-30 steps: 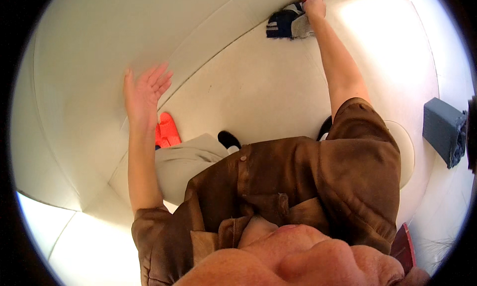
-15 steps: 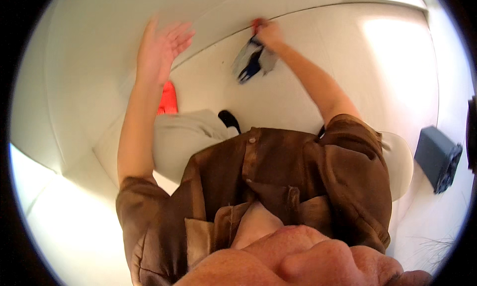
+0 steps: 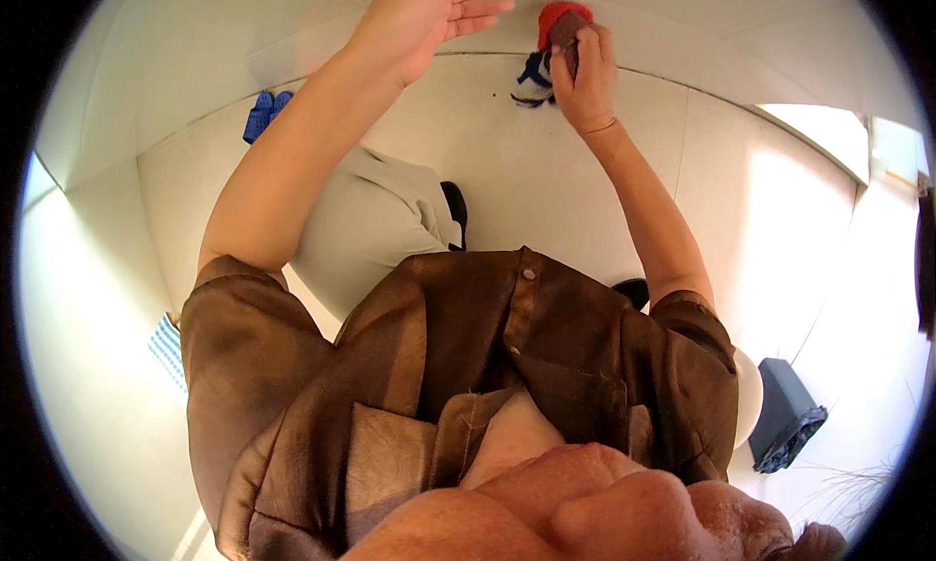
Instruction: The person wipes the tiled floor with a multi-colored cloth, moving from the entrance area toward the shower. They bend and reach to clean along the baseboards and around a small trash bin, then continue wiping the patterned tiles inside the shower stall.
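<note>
My right hand [image 3: 588,81], at the top right of centre, is closed around a dark brown piece [image 3: 568,46], perhaps folded cloth. A bright red piece [image 3: 558,17] shows just beyond it, and a limp navy-and-white cloth [image 3: 534,76] hangs beside the fingers. How these pieces are joined is hidden. My left hand [image 3: 414,20] is raised at the top edge, fingers stretched out and apart, with nothing in it. It is near the pale upright surface [image 3: 302,35].
A pair of blue slippers [image 3: 261,117] lies beyond my left forearm. A dark grey bin [image 3: 783,405] with a black liner stands at the right. Further left is a blue-and-white striped item [image 3: 168,351]. My leg in light trousers [image 3: 375,205] extends over the pale floor [image 3: 507,152].
Both hands have moved up and to the right, the right one carrying the cloth bundle. Blue slippers have come into view at the left; the red slipper near my knee no longer shows.
</note>
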Motion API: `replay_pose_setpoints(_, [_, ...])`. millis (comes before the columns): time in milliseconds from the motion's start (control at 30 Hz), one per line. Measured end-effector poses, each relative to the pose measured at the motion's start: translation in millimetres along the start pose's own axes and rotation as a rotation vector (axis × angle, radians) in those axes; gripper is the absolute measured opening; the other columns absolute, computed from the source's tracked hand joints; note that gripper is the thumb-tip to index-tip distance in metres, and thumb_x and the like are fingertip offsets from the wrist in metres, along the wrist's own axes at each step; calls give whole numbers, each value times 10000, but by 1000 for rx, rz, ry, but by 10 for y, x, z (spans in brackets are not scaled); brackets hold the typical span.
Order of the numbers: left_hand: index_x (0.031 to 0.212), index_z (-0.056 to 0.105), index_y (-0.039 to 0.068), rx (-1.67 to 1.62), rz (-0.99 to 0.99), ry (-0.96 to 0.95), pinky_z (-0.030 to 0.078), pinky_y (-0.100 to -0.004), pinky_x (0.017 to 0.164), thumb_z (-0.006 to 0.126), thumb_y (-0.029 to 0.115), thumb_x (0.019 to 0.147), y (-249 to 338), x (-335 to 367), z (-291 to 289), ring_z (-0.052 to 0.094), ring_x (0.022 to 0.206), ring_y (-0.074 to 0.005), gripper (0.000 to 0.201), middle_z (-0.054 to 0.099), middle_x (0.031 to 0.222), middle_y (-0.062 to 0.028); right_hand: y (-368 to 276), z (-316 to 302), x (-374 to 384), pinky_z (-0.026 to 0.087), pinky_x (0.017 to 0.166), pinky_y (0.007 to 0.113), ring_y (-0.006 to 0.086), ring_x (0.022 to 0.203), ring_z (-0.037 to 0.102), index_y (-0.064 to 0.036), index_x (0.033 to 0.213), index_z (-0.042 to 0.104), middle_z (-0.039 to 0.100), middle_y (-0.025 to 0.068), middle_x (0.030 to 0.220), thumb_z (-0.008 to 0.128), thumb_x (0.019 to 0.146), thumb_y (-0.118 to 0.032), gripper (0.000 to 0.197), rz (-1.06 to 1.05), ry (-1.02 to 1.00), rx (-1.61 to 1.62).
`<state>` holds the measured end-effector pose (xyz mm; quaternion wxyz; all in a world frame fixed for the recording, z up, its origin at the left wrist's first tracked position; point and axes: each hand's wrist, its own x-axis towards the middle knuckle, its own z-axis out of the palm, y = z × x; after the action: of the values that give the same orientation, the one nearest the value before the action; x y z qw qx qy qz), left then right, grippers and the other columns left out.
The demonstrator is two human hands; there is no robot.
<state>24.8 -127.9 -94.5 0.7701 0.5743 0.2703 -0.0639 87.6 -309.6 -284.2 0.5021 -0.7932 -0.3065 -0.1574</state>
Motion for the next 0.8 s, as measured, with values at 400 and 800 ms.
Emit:
replay_pose_setpoints(400, [1030, 597, 35, -61, -21, 190, 502, -336, 823, 426, 358, 991, 46, 11, -139, 634, 893, -203, 368, 674, 975, -93, -316, 73, 136, 491, 725, 444, 377, 879, 580, -40, 973, 539, 573, 160, 1010, 650, 844, -133, 194, -40, 1, -47])
replay_pose_setpoints(800, [1016, 594, 50, -135, -4, 170, 501, -319, 805, 437, 344, 988, 22, -49, -145, 637, 868, -188, 335, 678, 962, -79, -388, 22, 81, 488, 674, 412, 347, 748, 586, -34, 928, 599, 610, 149, 851, 666, 873, -135, 133, 104, 9, 28])
